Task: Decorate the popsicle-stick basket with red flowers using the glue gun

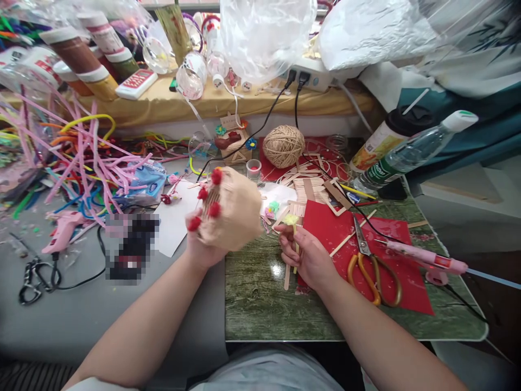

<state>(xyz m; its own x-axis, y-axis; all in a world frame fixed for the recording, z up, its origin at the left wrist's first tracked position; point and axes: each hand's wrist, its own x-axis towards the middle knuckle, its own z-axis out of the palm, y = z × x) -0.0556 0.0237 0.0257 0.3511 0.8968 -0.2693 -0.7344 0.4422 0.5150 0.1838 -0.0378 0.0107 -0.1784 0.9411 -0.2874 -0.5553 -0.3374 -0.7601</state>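
My left hand [203, 252] is closed under a tan, rounded craft piece [234, 214], tipped on its side. Several small red pompom-like balls sit along its left edge, next to brown lines of what looks like twine. Between the thumb and fingers of my right hand [307, 250] is a yellow pipe-cleaner flower [290, 219], its stem pointing down. The flower is held upright, apart from the tan piece. Just right of that hand lie orange-handled scissors [368, 266] on red sheets [411, 282].
A pink hot glue gun [427, 256] with a glue stick lies at right, another pink glue gun [65, 231] at left. Pipe cleaners [89, 157] pile up on the left. Behind stand a twine ball [284, 146], a water bottle [407, 157] and craft sticks [307, 187]. Black cords cross the back.
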